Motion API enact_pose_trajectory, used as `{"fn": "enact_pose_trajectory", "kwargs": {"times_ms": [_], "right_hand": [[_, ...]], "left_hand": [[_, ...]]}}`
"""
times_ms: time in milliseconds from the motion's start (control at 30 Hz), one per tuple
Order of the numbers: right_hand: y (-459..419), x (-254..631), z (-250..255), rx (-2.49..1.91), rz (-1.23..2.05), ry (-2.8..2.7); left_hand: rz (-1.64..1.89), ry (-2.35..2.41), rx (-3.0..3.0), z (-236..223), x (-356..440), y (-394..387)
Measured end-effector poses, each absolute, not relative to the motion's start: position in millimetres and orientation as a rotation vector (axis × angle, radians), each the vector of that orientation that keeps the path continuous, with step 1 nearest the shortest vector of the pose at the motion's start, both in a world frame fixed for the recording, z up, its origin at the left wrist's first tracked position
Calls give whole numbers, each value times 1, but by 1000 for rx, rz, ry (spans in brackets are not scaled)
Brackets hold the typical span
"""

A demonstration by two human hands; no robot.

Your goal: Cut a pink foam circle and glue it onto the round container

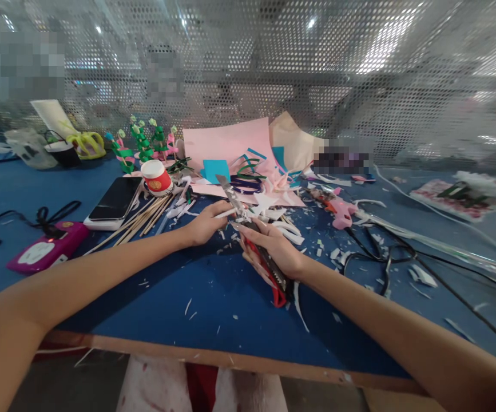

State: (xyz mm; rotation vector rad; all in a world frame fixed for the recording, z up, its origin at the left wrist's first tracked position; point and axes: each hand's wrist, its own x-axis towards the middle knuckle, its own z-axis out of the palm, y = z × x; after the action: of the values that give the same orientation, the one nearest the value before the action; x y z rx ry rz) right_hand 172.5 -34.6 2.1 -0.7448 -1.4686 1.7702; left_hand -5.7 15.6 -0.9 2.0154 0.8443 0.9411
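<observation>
My right hand [276,246] is wrapped round a box cutter [269,263] with a dark, slotted body. Its blade [229,191] points up and to the left. Beneath the body shows a red loop-shaped part [279,297]; whether it belongs to the cutter or to another tool I cannot tell. Close to the blade, my left hand [208,223] pinches a thin white strip [225,214]. The fingertips of both hands nearly meet over white scraps [265,201]. Behind them stand pink paper [226,140] and a blue paper square [216,171].
Left lie wooden sticks [155,214], a phone [116,197], a red-and-white cup [157,177] and a purple power strip [48,246]. Paper flowers [142,143] stand behind. Right are a pink glue gun [341,212], black cables [387,260] and scraps. A perforated metal screen [248,74] closes off the back.
</observation>
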Motion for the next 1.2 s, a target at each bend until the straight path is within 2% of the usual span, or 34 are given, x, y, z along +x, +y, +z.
{"fn": "enact_pose_trajectory", "kwargs": {"times_ms": [133,367,833,1200], "right_hand": [[-34,172,2,-741,1746,-1516],[-34,171,1,-741,1727,-1526],[-34,172,-1,-778,1744,-1424],[-34,172,0,-775,1752,-1443]], "left_hand": [[978,955,1900,-2,-6,15],[901,857,2078,-2,-5,16],[1024,868,1921,-6,-5,18],[841,906,2076,1,-4,13]]}}
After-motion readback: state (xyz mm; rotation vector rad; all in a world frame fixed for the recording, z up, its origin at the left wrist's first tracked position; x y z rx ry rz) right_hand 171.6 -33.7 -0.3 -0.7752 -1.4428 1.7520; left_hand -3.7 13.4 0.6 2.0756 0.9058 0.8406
